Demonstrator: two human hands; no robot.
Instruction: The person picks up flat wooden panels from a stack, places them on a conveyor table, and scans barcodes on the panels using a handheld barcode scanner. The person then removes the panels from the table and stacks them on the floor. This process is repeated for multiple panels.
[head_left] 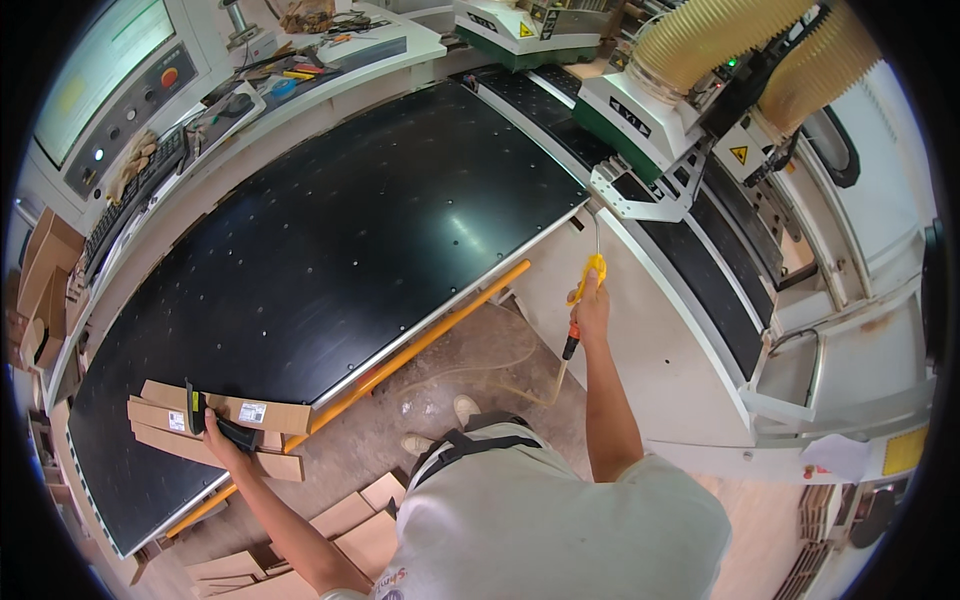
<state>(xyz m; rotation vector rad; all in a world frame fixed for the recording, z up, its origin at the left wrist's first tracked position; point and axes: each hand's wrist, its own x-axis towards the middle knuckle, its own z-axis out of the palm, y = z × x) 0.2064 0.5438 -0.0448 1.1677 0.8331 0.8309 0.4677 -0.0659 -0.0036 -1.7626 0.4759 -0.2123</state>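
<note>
My right hand (591, 308) is wrapped round a yellow air blow gun (597, 266). Its thin nozzle points up and away, close to the corner of the black machine table (330, 230). An orange-and-black fitting joins it to a pale hose (557, 385) that hangs to the floor. At the near left, my left hand (216, 440) is closed on a black barcode scanner (236, 434), a gun-shaped device with a yellow label. Under it lie several narrow wood-coloured boards (284, 416), two bearing white labels, stacked unevenly on the table's near edge.
A yellow rail (430, 340) runs along the table's near edge. White machine heads (632, 115) with ribbed hoses (710, 40) stand at the right. A control panel (125, 110), keyboard (135, 190) and tool-strewn shelf line the far left. More boards (345, 515) lie on the floor.
</note>
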